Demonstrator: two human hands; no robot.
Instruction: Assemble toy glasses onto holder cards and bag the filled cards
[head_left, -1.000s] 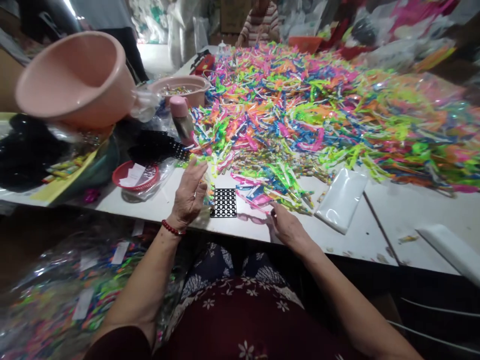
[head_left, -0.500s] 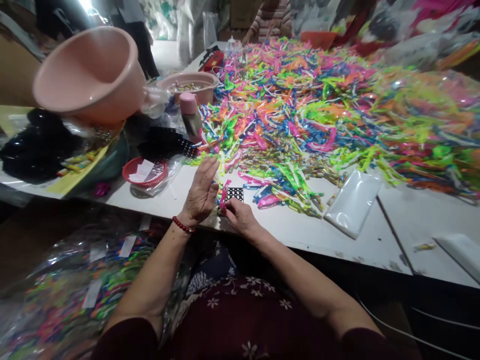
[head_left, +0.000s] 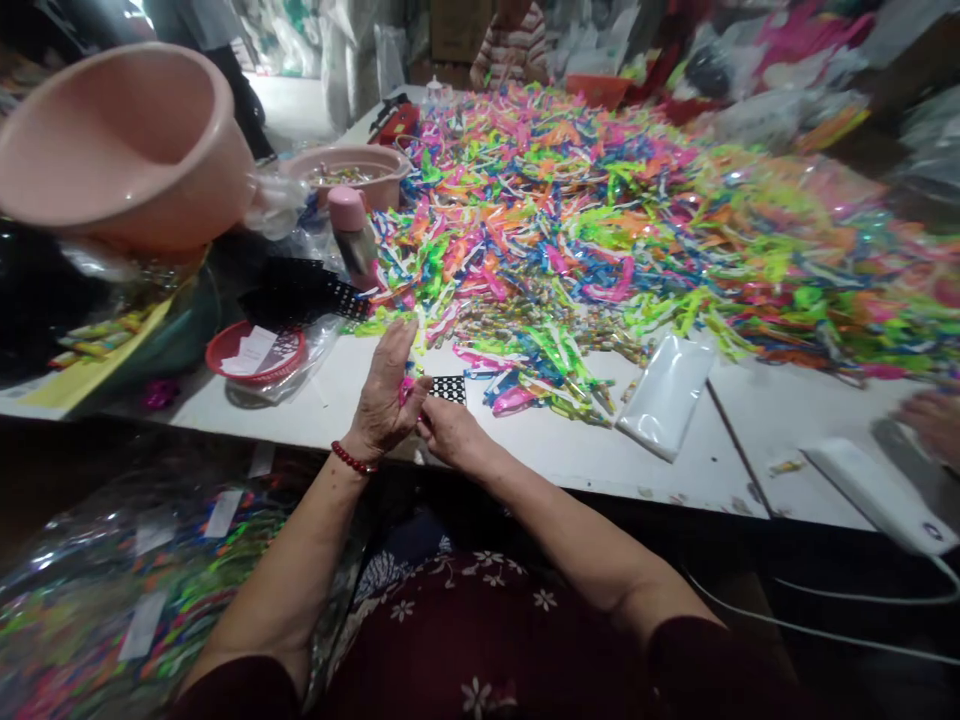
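Note:
My left hand (head_left: pixel 386 395), with a red bead bracelet (head_left: pixel 352 458) at its wrist, is held on edge above the table's front edge. Its fingers stretch upward together and its thumb bends inward over a bright pink plastic piece (head_left: pixel 407 388), which shows only in part. My right hand (head_left: pixel 451 430) meets the left thumb with closed, pinching fingertips; what lies between them is hidden. Right behind these fingers is a black card with white dots (head_left: pixel 448 389). Beyond the hands, a loose bunch of neon plastic pieces (head_left: pixel 551 370) lies on the white table (head_left: pixel 517 455).
A large heap of neon pieces (head_left: pixel 540 200) covers the table's back. At left are a red basket (head_left: pixel 255 370) with paper slips, a pink-capped bottle (head_left: pixel 352 235) and a big pink basin (head_left: pixel 127 150). A white plastic packet (head_left: pixel 666 395) lies at right. Someone in a striped top (head_left: pixel 514 45) sits opposite.
The view has swung right, so things sit further left. My hands have come together, left thumb against right fingertips. The pink piece, earlier upright at my right fingers, is now mostly behind the left thumb.

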